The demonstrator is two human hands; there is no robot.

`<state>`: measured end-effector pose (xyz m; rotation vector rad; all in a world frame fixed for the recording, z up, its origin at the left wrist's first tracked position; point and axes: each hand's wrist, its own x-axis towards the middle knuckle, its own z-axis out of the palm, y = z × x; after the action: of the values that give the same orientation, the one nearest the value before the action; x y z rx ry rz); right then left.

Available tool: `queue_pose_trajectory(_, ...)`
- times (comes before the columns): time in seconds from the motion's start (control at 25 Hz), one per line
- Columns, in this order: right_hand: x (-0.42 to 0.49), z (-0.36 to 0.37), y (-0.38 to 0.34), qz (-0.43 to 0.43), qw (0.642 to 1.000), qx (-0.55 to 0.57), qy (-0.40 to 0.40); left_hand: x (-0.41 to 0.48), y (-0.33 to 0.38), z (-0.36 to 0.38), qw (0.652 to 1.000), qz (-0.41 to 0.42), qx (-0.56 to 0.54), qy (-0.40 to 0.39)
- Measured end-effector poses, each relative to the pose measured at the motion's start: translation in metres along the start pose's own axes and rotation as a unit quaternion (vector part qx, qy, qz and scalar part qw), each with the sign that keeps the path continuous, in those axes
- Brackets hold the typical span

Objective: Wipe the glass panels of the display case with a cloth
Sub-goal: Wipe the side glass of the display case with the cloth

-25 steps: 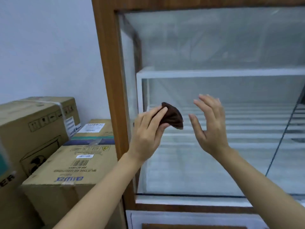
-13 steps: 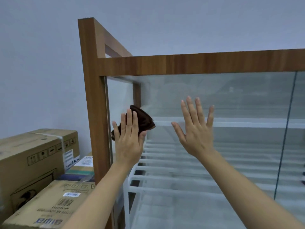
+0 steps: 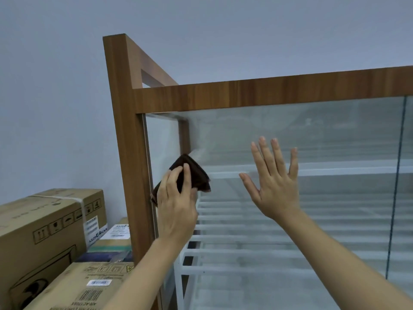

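Note:
A display case with a brown wooden frame [image 3: 257, 92] fills the right half of the view. Its front glass panel [image 3: 324, 130] shows white shelves behind it. My left hand [image 3: 176, 209] presses a folded dark brown cloth [image 3: 196, 173] against the glass, close to the left wooden post. The fingers cover the lower part of the cloth. My right hand [image 3: 274, 184] is spread flat with fingers pointing up, at the glass to the right of the cloth; contact with the pane cannot be told.
Cardboard boxes [image 3: 49, 222] are stacked at the lower left beside the case, with another box [image 3: 80, 285] in front. A plain grey wall [image 3: 55, 86] stands behind. A vertical seam between panes [image 3: 400, 175] runs at the far right.
The view has tilted upward, bringing the top of the case into sight. My left hand with the cloth went from in front of the glass onto it near the left post. My right hand opened flat.

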<state>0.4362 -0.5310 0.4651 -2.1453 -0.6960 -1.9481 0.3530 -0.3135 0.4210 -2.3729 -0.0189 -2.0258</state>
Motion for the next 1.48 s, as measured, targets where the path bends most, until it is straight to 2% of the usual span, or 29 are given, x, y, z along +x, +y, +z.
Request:
queue_pose_trajectory(0.12,0.001,-0.009,0.008,-0.016,0.999,0.046,-0.016,0.054,-0.01,0.001,0.998,0.045,-0.047,-0.016)
queue_pose_trajectory(0.2,-0.004,-0.016,0.024,-0.028,0.998,0.063,-0.013,0.086,-0.012,0.005,0.998,0.029,-0.05,0.032)
queue_pose_trajectory(0.28,-0.008,-0.025,0.052,-0.014,0.998,0.059,-0.001,0.058,-0.003,0.013,0.997,0.025,-0.044,0.052)
queue_pose_trajectory(0.36,-0.007,-0.031,0.088,0.017,0.999,0.041,0.007,0.001,0.017,0.013,0.997,0.071,-0.025,-0.027)
queue_pose_trajectory(0.44,-0.003,-0.036,0.123,0.03,0.999,0.019,-0.001,0.001,0.017,0.015,0.992,0.11,-0.011,-0.056)
queue_pose_trajectory(0.48,0.0,-0.037,0.137,0.024,1.0,0.012,-0.007,0.025,0.019,0.015,0.994,0.102,-0.007,-0.041)
queue_pose_trajectory(0.56,0.002,-0.034,0.153,0.001,1.0,-0.002,-0.01,0.085,0.027,0.012,1.0,0.004,-0.014,0.004)
queue_pose_trajectory(0.64,-0.003,-0.029,0.154,-0.011,1.0,-0.016,-0.001,0.096,0.037,0.011,0.999,-0.039,-0.027,0.027)
queue_pose_trajectory(0.68,-0.004,-0.027,0.153,-0.011,1.0,-0.019,0.006,0.075,0.044,0.017,1.0,-0.006,-0.019,0.015)
queue_pose_trajectory(0.72,-0.003,-0.026,0.151,-0.011,1.0,-0.021,0.011,0.042,0.051,0.022,0.998,0.068,0.0,-0.019)
queue_pose_trajectory(0.8,-0.001,-0.028,0.151,-0.017,1.0,0.0,0.007,-0.011,0.056,0.018,0.968,0.223,0.052,-0.099)
queue_pose_trajectory(0.88,-0.003,-0.034,0.156,-0.018,0.998,0.057,0.011,0.01,0.052,0.02,0.953,0.281,0.078,-0.086)
queue_pose_trajectory(0.92,-0.008,-0.037,0.161,-0.015,0.997,0.077,0.017,0.039,0.058,0.021,0.962,0.253,0.078,-0.069)
queue_pose_trajectory(1.04,-0.032,-0.044,0.187,0.022,0.997,0.073,0.03,0.102,0.096,0.02,0.998,0.058,0.025,-0.016)
queue_pose_trajectory(1.08,-0.04,-0.045,0.201,0.04,0.997,0.062,0.03,0.09,0.111,0.029,0.999,0.05,0.01,-0.003)
queue_pose_trajectory(1.12,-0.046,-0.046,0.214,0.055,0.997,0.05,0.025,0.062,0.125,0.038,0.994,0.106,0.013,-0.014)
queue_pose_trajectory(1.16,-0.05,-0.046,0.225,0.06,0.997,0.038,0.017,0.028,0.136,0.041,0.977,0.206,0.025,-0.046)
queue_pose_trajectory(1.2,-0.052,-0.045,0.231,0.053,0.998,0.028,0.013,0.0,0.14,0.04,0.946,0.31,0.041,-0.086)
queue_pose_trajectory(1.24,-0.053,-0.043,0.235,0.038,0.999,0.017,0.012,-0.009,0.136,0.039,0.917,0.38,0.054,-0.111)
queue_pose_trajectory(1.28,-0.055,-0.042,0.238,0.023,1.0,0.004,0.013,0.003,0.134,0.042,0.903,0.414,0.053,-0.104)
queue_pose_trajectory(1.32,-0.056,-0.042,0.24,0.011,1.0,-0.007,0.014,0.028,0.139,0.043,0.908,0.407,0.054,-0.08)
queue_pose_trajectory(1.36,-0.057,-0.04,0.24,0.005,1.0,-0.012,0.015,0.058,0.148,0.046,0.937,0.344,0.041,-0.048)
queue_pose_trajectory(1.44,-0.059,-0.038,0.239,0.004,1.0,-0.014,0.022,0.11,0.177,0.044,0.99,0.143,-0.008,0.01)
queue_pose_trajectory(1.48,-0.059,-0.038,0.24,0.007,1.0,-0.01,0.025,0.113,0.195,0.046,0.997,0.066,-0.038,0.027)
